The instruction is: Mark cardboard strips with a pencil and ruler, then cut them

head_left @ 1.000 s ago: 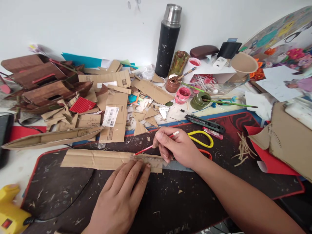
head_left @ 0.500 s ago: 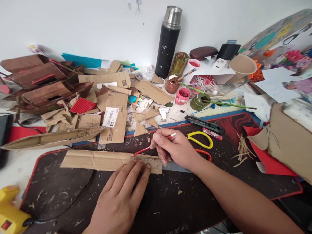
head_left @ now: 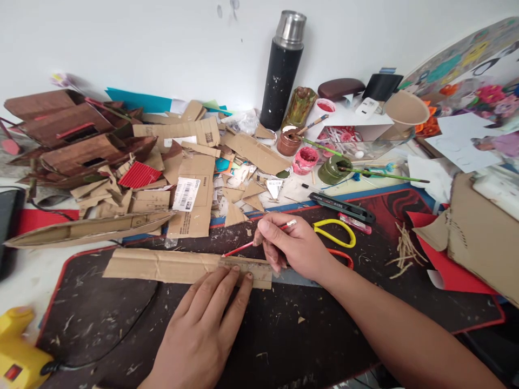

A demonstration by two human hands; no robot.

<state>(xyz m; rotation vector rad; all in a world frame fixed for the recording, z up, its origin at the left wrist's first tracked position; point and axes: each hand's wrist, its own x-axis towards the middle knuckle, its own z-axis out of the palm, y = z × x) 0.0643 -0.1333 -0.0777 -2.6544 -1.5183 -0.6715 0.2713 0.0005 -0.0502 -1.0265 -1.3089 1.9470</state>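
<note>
1. Across the dark mat [head_left: 324, 340], a cardboard strip [head_left: 162, 266] lies flat.
2. Left hand [head_left: 203, 319]: fingers slightly spread, pressed on a ruler [head_left: 294, 278] over the strip.
3. Red pencil [head_left: 240, 249], tip near the ruler's left end, pinched by the right hand [head_left: 294, 243].

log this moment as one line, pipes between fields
left hand: fingers on ruler over cardboard strip | right hand: holds red pencil, tip at strip | nearby: scissors

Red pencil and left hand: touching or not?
Apart. The head view shows the red pencil gripped in the right hand, passing beyond the fingertips of the left hand, with a visible gap between.
</note>
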